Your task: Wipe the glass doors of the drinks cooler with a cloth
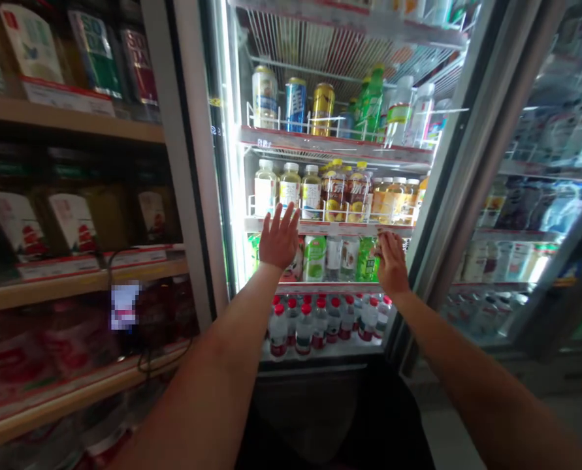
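My left hand point(279, 241) reaches into a lit drinks fridge with its fingers spread, holding nothing. Its fingertips overlap the view of the pale-labelled tea bottles point(289, 186) on the middle shelf; whether it touches them or the shelf edge point(339, 228) I cannot tell. My right hand point(391, 262) is at the right end of that edge, beside a green-labelled bottle point(368, 258). Its fingers are bent and close together, and anything within them is hidden. Dark-labelled iced tea bottles point(334, 190) with yellow caps stand between the two hands, upright behind a wire guard.
Red-capped water bottles point(304, 329) fill the bottom shelf. Cans point(323, 109) and bottles stand on the shelf above. A metal door frame point(481, 163) borders the right side. Wooden shelves point(70, 281) of bottles line the left, where a cable hangs.
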The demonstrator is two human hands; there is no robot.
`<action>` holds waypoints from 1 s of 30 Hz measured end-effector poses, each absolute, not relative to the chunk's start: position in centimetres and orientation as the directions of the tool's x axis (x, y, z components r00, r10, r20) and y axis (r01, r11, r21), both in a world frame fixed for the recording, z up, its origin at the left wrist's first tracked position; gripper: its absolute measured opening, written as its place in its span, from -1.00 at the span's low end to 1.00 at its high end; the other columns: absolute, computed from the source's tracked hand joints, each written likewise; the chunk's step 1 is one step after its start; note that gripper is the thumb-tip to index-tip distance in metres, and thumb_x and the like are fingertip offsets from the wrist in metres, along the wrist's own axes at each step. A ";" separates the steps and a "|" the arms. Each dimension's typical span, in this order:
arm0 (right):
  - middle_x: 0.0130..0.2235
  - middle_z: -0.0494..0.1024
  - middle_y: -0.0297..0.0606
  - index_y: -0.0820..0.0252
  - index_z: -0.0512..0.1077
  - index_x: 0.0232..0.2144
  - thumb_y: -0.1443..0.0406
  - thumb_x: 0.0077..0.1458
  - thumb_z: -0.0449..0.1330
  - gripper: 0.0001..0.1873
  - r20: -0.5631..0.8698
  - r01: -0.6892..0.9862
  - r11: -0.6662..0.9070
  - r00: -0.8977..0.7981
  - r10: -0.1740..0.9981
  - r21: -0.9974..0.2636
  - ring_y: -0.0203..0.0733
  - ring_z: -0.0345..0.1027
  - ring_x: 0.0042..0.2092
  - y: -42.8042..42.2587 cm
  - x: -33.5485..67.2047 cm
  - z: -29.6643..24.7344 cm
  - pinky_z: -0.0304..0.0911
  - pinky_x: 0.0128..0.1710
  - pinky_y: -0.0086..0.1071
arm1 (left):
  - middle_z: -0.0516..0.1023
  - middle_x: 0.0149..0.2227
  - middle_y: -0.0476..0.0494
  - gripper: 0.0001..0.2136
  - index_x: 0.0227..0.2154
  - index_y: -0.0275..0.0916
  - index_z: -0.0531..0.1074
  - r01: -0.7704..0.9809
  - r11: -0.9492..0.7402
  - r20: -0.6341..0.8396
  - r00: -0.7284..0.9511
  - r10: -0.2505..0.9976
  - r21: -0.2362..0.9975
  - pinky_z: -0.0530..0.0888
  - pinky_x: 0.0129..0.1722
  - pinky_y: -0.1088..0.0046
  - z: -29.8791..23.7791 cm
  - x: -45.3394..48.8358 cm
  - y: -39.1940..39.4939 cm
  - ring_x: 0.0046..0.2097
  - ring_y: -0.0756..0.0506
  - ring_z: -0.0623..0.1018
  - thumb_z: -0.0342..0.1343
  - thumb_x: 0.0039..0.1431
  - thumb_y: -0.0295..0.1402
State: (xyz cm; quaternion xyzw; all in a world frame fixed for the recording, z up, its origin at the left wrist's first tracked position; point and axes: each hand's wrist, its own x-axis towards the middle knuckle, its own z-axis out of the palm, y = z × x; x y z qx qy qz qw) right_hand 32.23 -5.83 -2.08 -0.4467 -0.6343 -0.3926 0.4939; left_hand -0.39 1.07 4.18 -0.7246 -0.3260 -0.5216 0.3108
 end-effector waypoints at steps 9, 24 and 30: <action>0.41 0.13 -0.13 0.05 -0.07 0.44 0.41 0.33 -0.15 -0.33 0.999 0.958 0.287 -0.011 0.051 -0.004 0.08 -0.23 0.48 -3.3 27.8 2.6 -0.01 0.39 0.25 | 0.07 0.42 -0.13 -0.47 0.39 -0.20 0.10 0.799 -0.587 0.956 0.257 0.137 -0.131 -0.14 0.47 0.08 4.1 -0.5 1.2 0.46 -0.14 -0.15 -0.12 0.38 -0.39; 0.40 0.18 -0.29 0.11 0.06 0.40 0.52 0.27 -0.08 -0.31 0.757 0.822 0.435 -0.536 0.373 0.368 -0.03 -0.18 0.47 -4.5 17.8 0.7 -0.04 0.43 0.02 | 0.07 0.42 -0.18 -0.48 0.40 -0.24 0.07 0.798 -0.571 0.961 0.271 0.052 -0.194 -0.10 0.46 0.11 4.0 -0.6 1.6 0.47 -0.15 -0.15 -0.13 0.42 -0.36; 0.36 0.27 -0.24 0.05 0.02 0.41 0.49 0.30 -0.06 -0.32 0.783 0.840 0.407 -0.509 0.358 0.359 -0.06 -0.09 0.45 -5.7 24.1 -2.1 0.05 0.39 0.01 | 0.08 0.41 -0.17 -0.46 0.40 -0.22 0.04 0.802 -0.560 0.963 0.269 0.029 -0.207 -0.10 0.46 0.12 4.0 -0.5 1.6 0.47 -0.13 -0.18 -0.11 0.39 -0.40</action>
